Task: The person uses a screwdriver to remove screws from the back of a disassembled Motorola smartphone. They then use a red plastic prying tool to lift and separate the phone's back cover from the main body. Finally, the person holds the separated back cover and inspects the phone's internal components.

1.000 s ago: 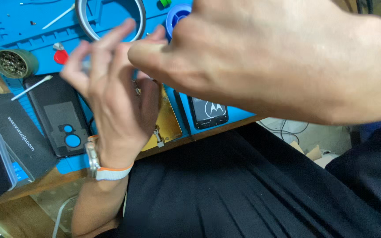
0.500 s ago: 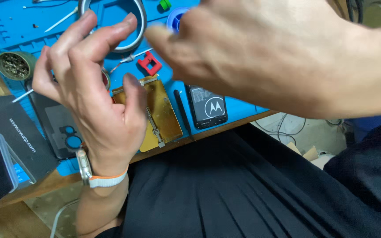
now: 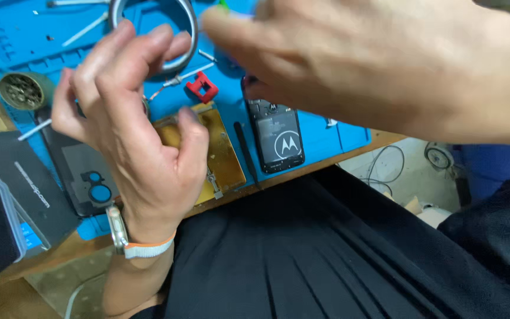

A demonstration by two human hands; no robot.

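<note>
Both hands were held raised over a blue work mat (image 3: 337,133). Nearest, the left hand (image 3: 131,136) was seen from the back, its fingers curled loosely and the thumb bent inward over a gold-coloured plate (image 3: 225,156); whether anything was pinched could not be told. A watch with a pale strap (image 3: 134,245) was worn on that wrist. Beside the plate, toward the right, a black spudger (image 3: 246,153) lay, and past it an opened phone (image 3: 277,139) rested face down. A dark phone back cover (image 3: 87,177) lay left of the plate. Just beyond the plate stood a small red block (image 3: 202,87), then a metal ring (image 3: 175,53). The right hand (image 3: 385,65) was blurred, with fingers extended toward the phone's top edge; its grip was not discernible. Loose small parts on the mat could be knocked or swept away, it was judged, by either hand's sleeveless sweep. The phone's upper end was hidden behind the right hand.
</note>
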